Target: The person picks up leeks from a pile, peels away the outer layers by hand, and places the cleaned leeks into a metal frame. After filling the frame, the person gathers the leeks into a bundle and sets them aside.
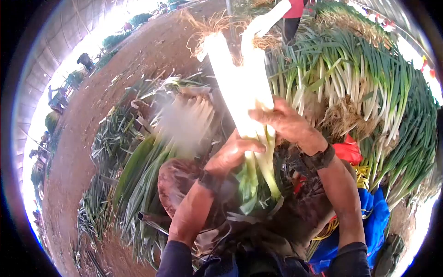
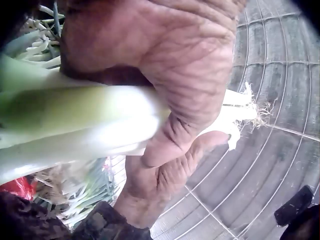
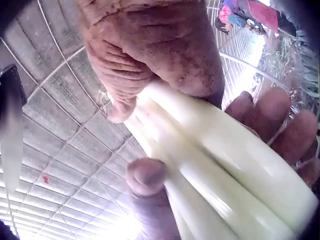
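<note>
A small bunch of thick leeks [image 1: 244,87] stands upright over the lap, roots up and green leaves down, the white parts glaring. My left hand [image 1: 233,153] grips the bunch low, where white turns green, thumb across the front. Higher up, my right hand [image 1: 293,124] wraps it from the right side. In the left wrist view the left hand [image 2: 165,65] curls over the stalks [image 2: 80,120], the right hand [image 2: 160,180] beyond it. The right wrist view shows the right hand [image 3: 155,50] around the white stalks [image 3: 225,160], with the left thumb [image 3: 146,176] pressed on them.
Large piles of leeks [image 1: 383,78] lie at the right, roots inward. More leeks [image 1: 152,171] and loose leaves [image 1: 115,134] lie at the left on brown soil [image 1: 74,171]. Blue cloth [image 1: 376,217], a red bag [image 1: 348,150] and yellow cord [image 1: 362,176] sit by the right knee.
</note>
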Available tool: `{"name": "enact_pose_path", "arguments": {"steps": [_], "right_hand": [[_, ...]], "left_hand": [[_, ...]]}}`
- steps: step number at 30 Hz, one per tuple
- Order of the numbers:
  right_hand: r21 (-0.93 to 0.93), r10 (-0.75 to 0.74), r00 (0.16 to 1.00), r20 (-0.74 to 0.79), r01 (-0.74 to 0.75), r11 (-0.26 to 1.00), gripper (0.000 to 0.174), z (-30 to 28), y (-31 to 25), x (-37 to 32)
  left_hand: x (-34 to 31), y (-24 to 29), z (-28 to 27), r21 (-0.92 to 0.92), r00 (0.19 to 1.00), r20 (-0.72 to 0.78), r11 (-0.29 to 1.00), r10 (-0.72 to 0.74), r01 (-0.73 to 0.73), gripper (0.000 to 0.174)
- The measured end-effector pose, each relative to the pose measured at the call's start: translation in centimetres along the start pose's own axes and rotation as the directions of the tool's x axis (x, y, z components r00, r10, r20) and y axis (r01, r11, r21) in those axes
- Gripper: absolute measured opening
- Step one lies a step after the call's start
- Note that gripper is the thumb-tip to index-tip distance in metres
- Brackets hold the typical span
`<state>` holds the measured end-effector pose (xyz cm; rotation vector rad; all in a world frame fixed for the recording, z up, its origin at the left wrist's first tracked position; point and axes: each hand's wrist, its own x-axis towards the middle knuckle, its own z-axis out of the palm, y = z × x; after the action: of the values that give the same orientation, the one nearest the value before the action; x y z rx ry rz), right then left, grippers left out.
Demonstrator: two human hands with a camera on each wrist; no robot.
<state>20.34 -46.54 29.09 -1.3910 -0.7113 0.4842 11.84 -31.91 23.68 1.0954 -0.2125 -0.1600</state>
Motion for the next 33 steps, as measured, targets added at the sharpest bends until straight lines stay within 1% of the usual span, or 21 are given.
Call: {"name": "enact_pose_path", "arguments": {"steps": [2,3,4,6,8,9,10,11,13,18,19,22,23,24,26,27,29,30,31,32,33], "right_hand": [[-0.036,-0.038,0.990,0.132,0.044,0.998,0.052,0.1,0.2,-0.5],[-0.124,0.101,0.990,0.100,-0.088,0.988,0.048,-0.4,0.2,0.0],[-0.032,-0.018,0.995,0.099,0.021,0.999,0.040,-0.6,0.9,-0.1],[-0.194,-0.459,0.877,0.140,0.479,0.856,0.035,-1.1,3.1,0.5],[-0.025,-0.243,0.957,0.157,0.249,0.968,0.042,-2.5,0.6,0.8],[-0.095,-0.229,0.973,0.037,0.232,0.968,0.046,-2.3,0.2,0.3],[-0.091,-0.222,0.974,0.036,0.224,0.970,0.046,-2.2,-0.6,-0.2],[-0.131,-0.203,0.979,-0.004,0.201,0.971,0.045,-2.1,-1.7,-0.6],[-0.138,-0.147,0.988,-0.052,0.139,0.981,0.037,-2.0,-3.5,-1.3],[-0.095,-0.160,0.986,-0.049,0.155,0.983,0.042,-1.6,-4.4,-2.6],[0.056,-0.205,0.977,0.055,0.202,0.978,0.039,-2.2,-3.2,-2.3],[0.506,-0.415,0.858,0.303,0.224,0.833,0.034,-4.1,0.9,-0.3],[0.637,-0.499,0.791,0.355,0.187,0.748,0.033,-4.4,1.2,0.2],[0.636,-0.500,0.790,0.356,0.187,0.748,0.033,-4.1,0.4,0.9],[0.482,-0.587,0.580,0.564,0.345,0.805,0.035,-3.5,-1.5,2.1],[0.482,-0.587,0.578,0.567,0.345,0.806,0.035,-4.2,-1.6,1.8],[0.033,-0.369,0.863,0.345,0.381,0.924,0.040,-6.1,-2.0,0.4],[0.029,-0.368,0.863,0.345,0.383,0.923,0.040,-6.9,-1.6,0.2],[0.164,-0.451,0.845,0.287,0.421,0.892,0.038,-7.5,-1.0,0.1],[0.294,-0.525,0.823,0.219,0.458,0.839,0.037,-8.2,-0.7,0.0],[0.319,-0.443,0.888,0.128,0.386,0.866,0.035,-8.2,-1.7,-0.9]], "left_hand": [[0.1,-0.5,-0.9,-0.009,1.000,0.013,1.000,-0.015,0.016,0.058],[0.3,-0.2,-1.2,0.056,0.999,0.029,0.998,-0.031,0.029,0.059],[0.6,-0.1,-1.5,0.114,0.998,0.045,0.992,-0.052,0.047,0.060],[1.0,0.2,-1.8,0.219,0.992,0.074,0.972,-0.099,0.081,0.063],[1.2,0.6,-1.5,0.333,0.985,0.109,0.939,-0.134,0.091,0.067],[1.2,1.4,-0.5,0.266,0.992,0.088,0.962,-0.092,0.066,0.064],[1.2,2.0,0.3,0.203,0.997,0.063,0.979,-0.048,0.034,0.061],[1.6,2.0,-0.2,0.230,0.996,0.066,0.972,-0.062,0.045,0.048],[2.4,2.2,-0.5,0.247,0.995,0.068,0.968,-0.074,0.055,0.044],[3.3,3.6,0.7,0.265,0.980,0.185,0.964,-0.079,0.028,0.035],[2.7,4.1,1.7,0.244,0.980,0.195,0.970,-0.041,-0.008,0.036],[2.3,5.1,2.9,0.342,0.973,0.219,0.940,-0.065,-0.014,0.030],[1.9,5.1,2.3,0.275,0.961,0.276,0.960,-0.024,-0.055,0.022],[2.1,4.7,1.2,0.276,0.961,0.276,0.960,-0.023,-0.056,0.022],[2.9,4.0,-0.8,0.258,0.895,0.444,0.963,-0.044,-0.081,0.010],[2.6,4.8,0.6,0.259,0.895,0.443,0.962,-0.041,-0.084,0.010],[1.5,5.3,3.9,0.459,0.926,0.338,0.830,0.167,-0.317,0.015],[1.1,4.4,4.8,0.457,0.925,0.341,0.830,0.169,-0.321,0.015],[0.8,3.0,5.5,0.827,0.930,0.074,0.498,0.361,-0.259,0.021],[0.1,1.6,5.6,0.993,0.784,-0.081,0.114,0.615,0.013,0.027],[-1.0,-0.3,5.0,0.995,0.751,-0.016,0.088,0.660,-0.056,0.040]]}}
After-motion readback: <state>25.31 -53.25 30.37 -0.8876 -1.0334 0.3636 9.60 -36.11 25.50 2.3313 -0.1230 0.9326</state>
